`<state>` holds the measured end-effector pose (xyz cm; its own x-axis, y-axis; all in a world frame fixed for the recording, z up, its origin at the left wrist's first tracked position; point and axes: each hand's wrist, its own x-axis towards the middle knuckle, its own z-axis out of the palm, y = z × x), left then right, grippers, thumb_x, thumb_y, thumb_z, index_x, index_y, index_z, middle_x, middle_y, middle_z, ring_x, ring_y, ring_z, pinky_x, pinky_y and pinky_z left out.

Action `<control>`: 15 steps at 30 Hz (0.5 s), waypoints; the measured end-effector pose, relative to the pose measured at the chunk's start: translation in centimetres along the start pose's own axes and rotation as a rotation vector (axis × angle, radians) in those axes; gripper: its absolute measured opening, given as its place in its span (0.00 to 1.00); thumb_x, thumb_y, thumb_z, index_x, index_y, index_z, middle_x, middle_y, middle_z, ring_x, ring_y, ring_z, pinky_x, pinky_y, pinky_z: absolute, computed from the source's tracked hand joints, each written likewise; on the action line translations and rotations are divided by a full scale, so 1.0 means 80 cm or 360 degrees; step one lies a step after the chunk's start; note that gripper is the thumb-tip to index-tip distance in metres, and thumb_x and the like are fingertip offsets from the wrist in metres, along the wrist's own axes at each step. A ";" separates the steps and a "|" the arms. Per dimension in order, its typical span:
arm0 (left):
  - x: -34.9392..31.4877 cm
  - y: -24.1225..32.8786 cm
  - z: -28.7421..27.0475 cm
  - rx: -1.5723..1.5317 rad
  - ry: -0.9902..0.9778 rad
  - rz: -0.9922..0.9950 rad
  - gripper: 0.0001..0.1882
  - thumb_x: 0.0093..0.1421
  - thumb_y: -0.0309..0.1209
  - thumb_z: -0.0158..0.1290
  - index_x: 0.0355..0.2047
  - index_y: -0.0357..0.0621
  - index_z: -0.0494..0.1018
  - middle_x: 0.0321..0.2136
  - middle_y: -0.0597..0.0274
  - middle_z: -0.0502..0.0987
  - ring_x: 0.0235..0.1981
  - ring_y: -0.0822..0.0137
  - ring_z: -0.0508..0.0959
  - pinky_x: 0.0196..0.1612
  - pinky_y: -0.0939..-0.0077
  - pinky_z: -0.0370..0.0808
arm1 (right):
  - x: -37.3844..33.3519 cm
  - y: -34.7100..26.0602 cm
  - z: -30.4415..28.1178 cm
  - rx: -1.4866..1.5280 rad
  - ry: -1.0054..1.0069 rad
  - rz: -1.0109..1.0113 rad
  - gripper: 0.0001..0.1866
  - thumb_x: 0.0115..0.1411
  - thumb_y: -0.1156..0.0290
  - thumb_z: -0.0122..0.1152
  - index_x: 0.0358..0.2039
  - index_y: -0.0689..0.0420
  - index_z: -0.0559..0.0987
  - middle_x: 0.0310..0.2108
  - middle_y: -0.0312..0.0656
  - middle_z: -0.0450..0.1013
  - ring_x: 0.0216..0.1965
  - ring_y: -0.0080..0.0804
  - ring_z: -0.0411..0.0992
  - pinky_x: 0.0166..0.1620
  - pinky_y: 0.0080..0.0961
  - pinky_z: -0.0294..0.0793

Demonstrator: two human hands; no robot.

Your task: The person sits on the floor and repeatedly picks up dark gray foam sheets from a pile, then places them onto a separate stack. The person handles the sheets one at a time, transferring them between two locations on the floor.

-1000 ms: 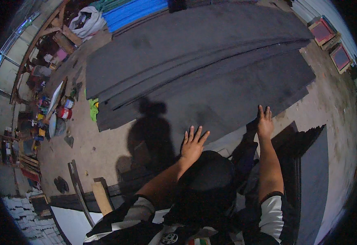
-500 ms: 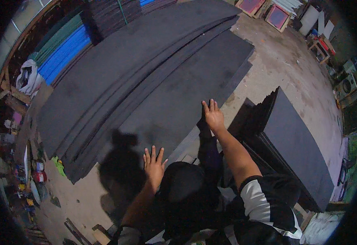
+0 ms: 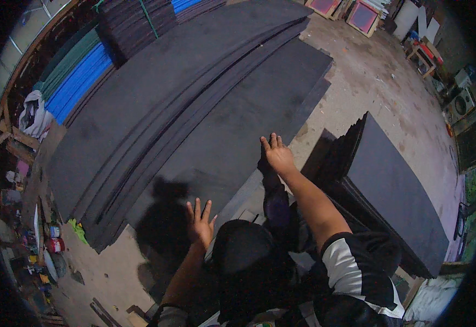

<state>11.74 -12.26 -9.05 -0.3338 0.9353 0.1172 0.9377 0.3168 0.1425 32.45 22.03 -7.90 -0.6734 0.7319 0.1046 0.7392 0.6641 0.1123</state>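
Dark grey, matte sheets (image 3: pixel 232 133) lie in a broad, stepped pile across the floor (image 3: pixel 368 82), with the person's 2 bare hands at the near edge of the lower layer. Compared with 1.0 s ago, the view has swung to the right: the pile slants more steeply, the separate dark stack (image 3: pixel 393 182) on the right shows more fully, and a pale appliance (image 3: pixel 462 104) with a round front has come in at the far right. Against 0.5 s ago little has changed; both hands keep nearly the same places along the edge. The left hand (image 3: pixel 200 224) is spread, its fingers apart over the sheet, beside the person's shadow (image 3: pixel 164 229). The right hand (image 3: pixel 279 156) reaches farther along, fingers stretched out and slightly apart; its thumb is hidden, so I cannot tell whether it pinches the edge. As for labels, the red can (image 3: pixel 56 245) at the left seems to carry pale markings, though it is too small and dim to read. Blue sheets (image 3: pixel 77 82) lie beyond the pile at upper left, a wood-framed panel (image 3: pixel 364 19) stands at the top right, and the right sleeve (image 3: pixel 342 264) is black and white.
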 end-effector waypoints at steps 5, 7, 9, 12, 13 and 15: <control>0.006 0.011 -0.006 -0.0126 -0.0010 -0.0037 0.35 0.60 0.48 0.64 0.67 0.62 0.70 0.72 0.53 0.59 0.74 0.39 0.50 0.75 0.48 0.53 | -0.001 0.008 0.011 0.0063 -0.0121 0.0045 0.31 0.68 0.71 0.49 0.72 0.50 0.64 0.68 0.64 0.63 0.64 0.63 0.68 0.55 0.48 0.81; 0.002 0.011 -0.005 -0.0163 0.0016 -0.0042 0.35 0.60 0.50 0.64 0.66 0.61 0.71 0.72 0.53 0.59 0.74 0.39 0.51 0.74 0.46 0.54 | 0.002 0.004 0.010 0.0047 -0.0217 0.0046 0.33 0.68 0.72 0.49 0.74 0.46 0.60 0.71 0.61 0.58 0.67 0.59 0.66 0.56 0.46 0.80; 0.000 0.008 0.001 -0.0156 0.0089 -0.0015 0.35 0.60 0.51 0.64 0.66 0.60 0.71 0.72 0.53 0.59 0.73 0.38 0.52 0.74 0.44 0.54 | 0.004 0.001 0.006 0.0100 -0.0328 0.0081 0.34 0.68 0.73 0.48 0.75 0.44 0.59 0.73 0.60 0.55 0.69 0.57 0.64 0.58 0.45 0.79; 0.004 0.011 0.003 0.0016 0.0094 -0.0015 0.34 0.60 0.51 0.63 0.65 0.59 0.71 0.71 0.51 0.60 0.72 0.36 0.56 0.72 0.43 0.57 | 0.009 -0.003 -0.011 0.0252 -0.0512 0.0188 0.34 0.68 0.74 0.47 0.75 0.44 0.59 0.74 0.58 0.52 0.71 0.56 0.60 0.61 0.45 0.77; 0.004 0.011 0.000 -0.0077 0.0081 -0.0016 0.35 0.60 0.52 0.63 0.65 0.58 0.71 0.71 0.51 0.61 0.71 0.36 0.57 0.71 0.43 0.58 | 0.013 -0.005 -0.020 0.0283 -0.0573 0.0226 0.34 0.68 0.74 0.47 0.75 0.44 0.59 0.75 0.58 0.51 0.72 0.56 0.58 0.62 0.45 0.76; 0.004 0.007 -0.009 -0.0258 0.0057 -0.0011 0.35 0.60 0.53 0.63 0.65 0.56 0.72 0.70 0.50 0.62 0.70 0.36 0.59 0.70 0.43 0.59 | 0.013 -0.006 -0.041 0.0316 -0.0610 0.0227 0.35 0.68 0.74 0.49 0.74 0.44 0.59 0.75 0.57 0.50 0.73 0.56 0.56 0.64 0.45 0.73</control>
<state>12.11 -11.91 -8.25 -0.3460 0.9261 0.1500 0.9086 0.2909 0.2998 31.37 21.95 -4.64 -0.5391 0.7970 -0.2723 0.8375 0.5417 -0.0723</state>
